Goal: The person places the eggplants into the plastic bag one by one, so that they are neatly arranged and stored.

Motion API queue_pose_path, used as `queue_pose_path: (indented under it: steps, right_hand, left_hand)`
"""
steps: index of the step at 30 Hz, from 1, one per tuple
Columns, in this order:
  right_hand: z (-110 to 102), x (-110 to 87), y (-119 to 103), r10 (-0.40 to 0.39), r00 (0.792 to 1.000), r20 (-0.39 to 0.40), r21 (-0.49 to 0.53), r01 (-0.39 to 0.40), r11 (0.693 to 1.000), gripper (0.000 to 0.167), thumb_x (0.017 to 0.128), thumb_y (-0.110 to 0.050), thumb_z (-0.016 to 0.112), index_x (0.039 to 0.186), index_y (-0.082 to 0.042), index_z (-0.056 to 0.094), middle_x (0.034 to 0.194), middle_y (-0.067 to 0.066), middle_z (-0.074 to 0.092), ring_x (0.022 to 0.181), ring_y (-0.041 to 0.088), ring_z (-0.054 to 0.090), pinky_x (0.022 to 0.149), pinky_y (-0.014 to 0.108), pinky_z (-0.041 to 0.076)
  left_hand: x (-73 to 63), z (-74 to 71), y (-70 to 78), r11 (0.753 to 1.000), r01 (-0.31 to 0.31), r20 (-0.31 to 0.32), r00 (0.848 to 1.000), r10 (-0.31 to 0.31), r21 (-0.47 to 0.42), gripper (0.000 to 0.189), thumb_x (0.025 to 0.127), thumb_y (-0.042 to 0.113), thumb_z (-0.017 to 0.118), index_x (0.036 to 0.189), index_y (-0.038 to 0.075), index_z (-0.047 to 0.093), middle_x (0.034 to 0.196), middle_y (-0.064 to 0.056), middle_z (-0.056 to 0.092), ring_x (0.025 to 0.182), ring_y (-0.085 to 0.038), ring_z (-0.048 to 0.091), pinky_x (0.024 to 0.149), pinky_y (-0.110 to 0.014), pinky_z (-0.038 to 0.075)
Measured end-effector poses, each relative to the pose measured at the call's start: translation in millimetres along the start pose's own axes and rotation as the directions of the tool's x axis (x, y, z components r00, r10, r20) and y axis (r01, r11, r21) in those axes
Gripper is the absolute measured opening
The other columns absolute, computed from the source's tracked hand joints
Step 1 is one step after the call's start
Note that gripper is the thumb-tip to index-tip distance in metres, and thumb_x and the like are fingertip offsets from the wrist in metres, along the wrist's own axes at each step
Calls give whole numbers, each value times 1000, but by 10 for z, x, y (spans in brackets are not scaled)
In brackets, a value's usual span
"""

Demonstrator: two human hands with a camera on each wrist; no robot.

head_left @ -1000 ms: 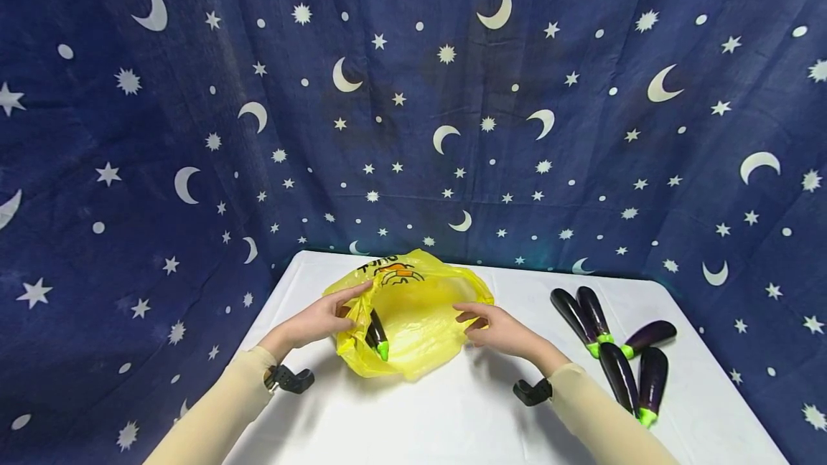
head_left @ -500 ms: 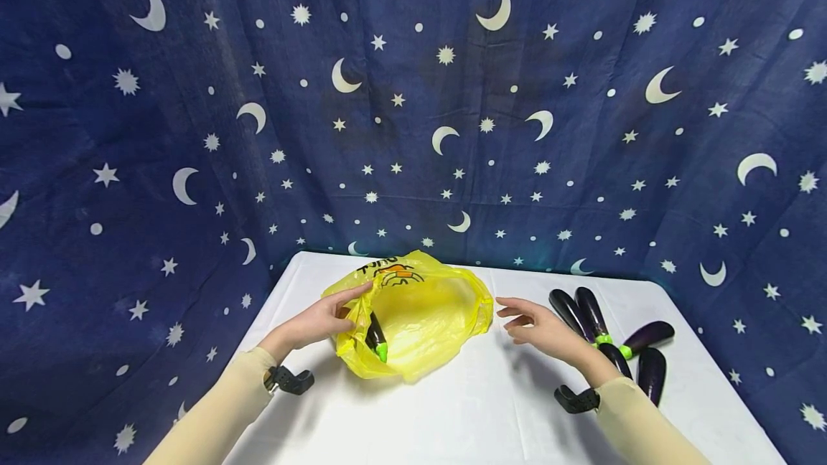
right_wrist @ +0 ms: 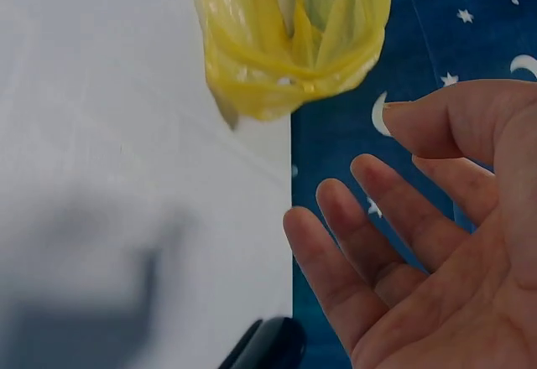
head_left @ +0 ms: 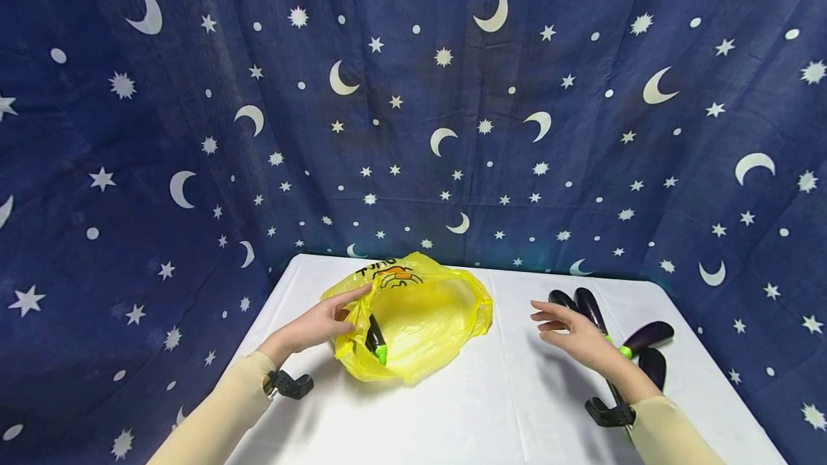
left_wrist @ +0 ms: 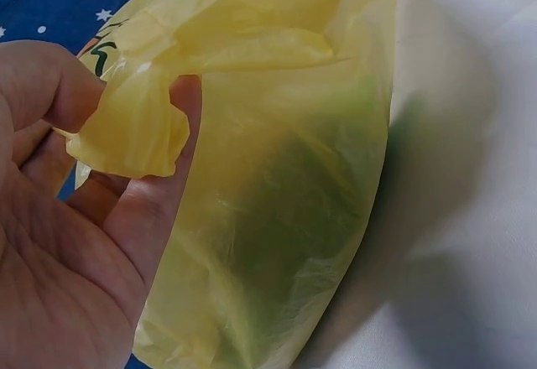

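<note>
In the head view, a yellow plastic bag lies with its mouth spread on the table. One dark purple eggplant with a green stem end rests inside it at the left. My left hand pinches the bag's left rim between thumb and fingers; the left wrist view shows the bunched plastic in its grip and a dark shape behind the film. Well to the right of the bag, my right hand hovers above the table, fingers loosely extended and holding nothing. Beside it lie several eggplants, partly hidden by the hand and forearm.
A white cloth-covered table carries everything. Behind it and at both sides hangs a dark blue curtain with moons and stars. Each wrist wears a black strap. At the bottom of the right wrist view, a dark eggplant end shows.
My right hand has left the bag's right rim and moved right, toward the eggplants, covering some of them. My left hand stays at the bag, which has hardly shifted.
</note>
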State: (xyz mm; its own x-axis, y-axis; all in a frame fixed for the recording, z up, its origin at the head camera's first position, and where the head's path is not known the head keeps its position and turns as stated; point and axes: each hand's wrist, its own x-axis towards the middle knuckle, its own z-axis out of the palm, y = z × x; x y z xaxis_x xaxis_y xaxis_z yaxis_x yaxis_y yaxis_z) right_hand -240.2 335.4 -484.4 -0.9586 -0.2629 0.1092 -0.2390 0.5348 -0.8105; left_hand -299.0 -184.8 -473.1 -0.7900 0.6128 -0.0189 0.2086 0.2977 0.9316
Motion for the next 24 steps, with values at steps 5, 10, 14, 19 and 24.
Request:
queue_pose_path:
  steps: [5, 10, 14, 19, 24]
  right_hand:
    - [-114, -126, 20, 17, 1000, -23, 33, -16, 999, 59, 98, -16, 69, 151, -4, 48, 135, 18, 62, 119, 36, 60, 88, 26, 53]
    - [-214, -218, 29, 73, 996, -55, 35, -71, 997, 60, 99, -19, 68, 153, -3, 45, 139, 21, 58, 123, 36, 57, 88, 24, 52]
    - [-274, -272, 70, 91, 993, -81, 31, -89, 996, 59, 99, -17, 67, 152, -2, 45, 140, 24, 57, 120, 27, 60, 86, 22, 52]
    - [-343, -337, 101, 89, 989, -120, -27, -93, 995, 59, 99, -14, 67, 151, 1, 45, 137, 26, 59, 119, 28, 60, 83, 23, 52]
    - [-432, -422, 140, 148, 974, -169, -83, -164, 983, 61, 98, -14, 67, 152, 2, 43, 139, 27, 57, 123, 43, 56, 81, 20, 50]
  left_hand:
    - [-9, 19, -4, 1000, 10, -12, 1000, -10, 11, 82, 92, 0, 66, 163, 24, 31, 166, -4, 29, 113, -26, 59, 84, -33, 57]
    - [-10, 23, -1, 999, 10, -22, 1000, -10, 41, 81, 92, 2, 66, 162, 26, 33, 166, -2, 29, 114, -25, 58, 87, -31, 54]
    - [-7, 24, -12, 999, 3, -22, 1000, -2, 46, 81, 92, 2, 66, 162, 24, 33, 166, -2, 29, 114, -26, 58, 88, -31, 53]
    - [-2, 21, -24, 999, -2, -22, 1000, 3, 47, 81, 92, 1, 66, 162, 24, 33, 166, -1, 30, 113, -25, 58, 88, -31, 53]
    - [-3, 18, -26, 998, 0, -24, 1000, 1, 60, 81, 92, 1, 66, 162, 24, 33, 166, 0, 30, 114, -26, 57, 89, -31, 53]
